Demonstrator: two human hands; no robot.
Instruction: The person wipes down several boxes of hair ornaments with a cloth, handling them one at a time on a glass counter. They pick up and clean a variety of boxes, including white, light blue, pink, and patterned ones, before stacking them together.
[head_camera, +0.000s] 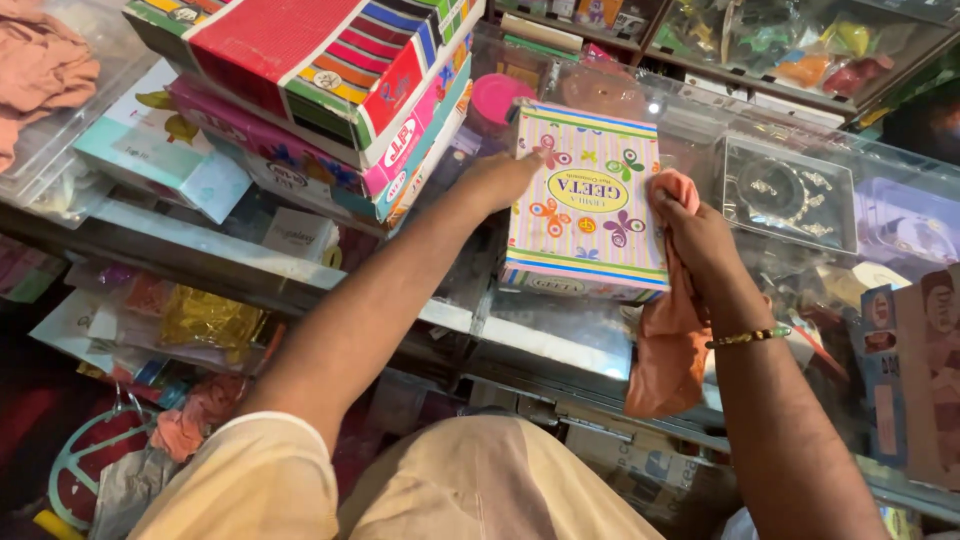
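Note:
A flat striped box (588, 200) with butterfly prints and a yellow oval label lies on a glass counter (560, 340). My left hand (500, 178) grips its left edge. My right hand (700, 240) presses a peach-coloured cloth (668, 350) against the box's right edge; the cloth hangs down over the counter front. A gold bangle with green beads (748, 337) sits on my right wrist.
A stack of colourful flat boxes (330, 90) stands to the left. A pink lid (500, 98) lies behind the striped box. A clear case with jewellery (790, 195) sits on the right, cardboard packs (915, 370) at the far right, and plastic-wrapped goods (190, 320) on shelves below.

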